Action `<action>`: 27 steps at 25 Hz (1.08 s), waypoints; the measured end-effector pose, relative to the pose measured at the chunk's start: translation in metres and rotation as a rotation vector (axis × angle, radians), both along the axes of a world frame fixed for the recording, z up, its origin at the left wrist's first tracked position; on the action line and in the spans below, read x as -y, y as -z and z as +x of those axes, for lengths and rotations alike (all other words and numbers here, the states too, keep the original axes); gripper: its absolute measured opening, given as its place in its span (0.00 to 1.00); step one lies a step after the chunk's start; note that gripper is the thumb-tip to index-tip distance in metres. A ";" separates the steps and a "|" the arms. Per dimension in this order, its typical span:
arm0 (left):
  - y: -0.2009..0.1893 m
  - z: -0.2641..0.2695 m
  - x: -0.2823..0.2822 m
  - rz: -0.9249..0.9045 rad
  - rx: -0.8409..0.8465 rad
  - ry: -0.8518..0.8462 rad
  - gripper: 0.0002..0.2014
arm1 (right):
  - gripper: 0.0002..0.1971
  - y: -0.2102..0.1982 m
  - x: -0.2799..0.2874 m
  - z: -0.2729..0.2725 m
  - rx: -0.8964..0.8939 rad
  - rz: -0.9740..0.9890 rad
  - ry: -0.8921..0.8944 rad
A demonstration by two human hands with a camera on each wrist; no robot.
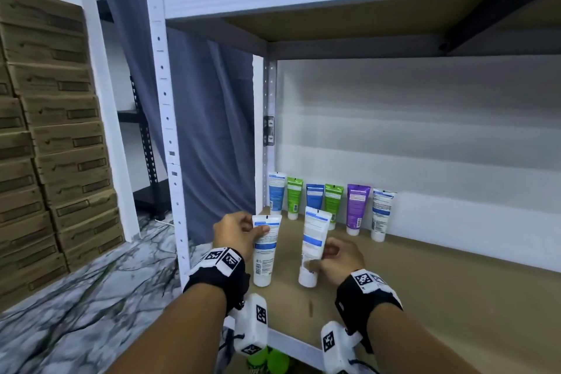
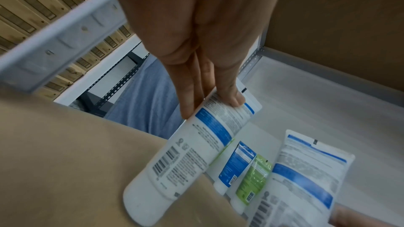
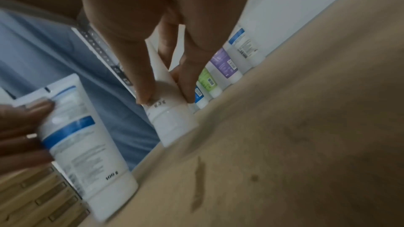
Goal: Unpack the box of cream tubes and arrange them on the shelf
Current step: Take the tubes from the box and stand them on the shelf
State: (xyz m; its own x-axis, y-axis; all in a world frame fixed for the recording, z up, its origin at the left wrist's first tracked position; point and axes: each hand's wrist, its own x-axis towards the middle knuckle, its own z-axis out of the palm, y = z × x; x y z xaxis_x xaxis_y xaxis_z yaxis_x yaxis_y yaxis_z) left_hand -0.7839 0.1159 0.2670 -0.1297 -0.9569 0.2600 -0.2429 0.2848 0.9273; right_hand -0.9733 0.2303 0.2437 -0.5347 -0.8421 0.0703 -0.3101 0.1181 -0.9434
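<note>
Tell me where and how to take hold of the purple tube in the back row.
Grip the purple tube across its flat upper body, coming from the front and above. It stands on its cap against the back wall, with a green tube and a white tube close either side, so pinch front-to-back.

Six tubes (image 1: 321, 203) stand in a row at the back of the shelf (image 1: 425, 288); two more tubes (image 1: 266, 252) stand before them, near the front edge, boxes (image 1: 54, 130) stacked left.

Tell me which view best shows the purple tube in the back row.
Head view: the purple tube stands upright and whole against the back wall, second from the right. Right wrist shows it small, tilted, partly behind fingers. Left wrist doesn't show it.
</note>
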 end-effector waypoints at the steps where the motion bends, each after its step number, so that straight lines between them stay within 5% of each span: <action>1: 0.003 -0.004 0.008 0.006 -0.011 0.010 0.10 | 0.19 0.001 0.007 -0.002 -0.028 0.027 -0.020; 10: 0.015 -0.031 0.048 -0.064 -0.154 0.022 0.10 | 0.25 -0.004 0.086 -0.011 -0.379 0.118 -0.118; 17: 0.017 -0.063 0.106 -0.068 -0.174 0.042 0.12 | 0.24 0.005 0.148 -0.023 -0.351 0.116 0.037; 27: 0.013 -0.089 0.167 -0.159 -0.115 -0.036 0.13 | 0.22 0.013 0.221 -0.041 -0.532 0.173 0.122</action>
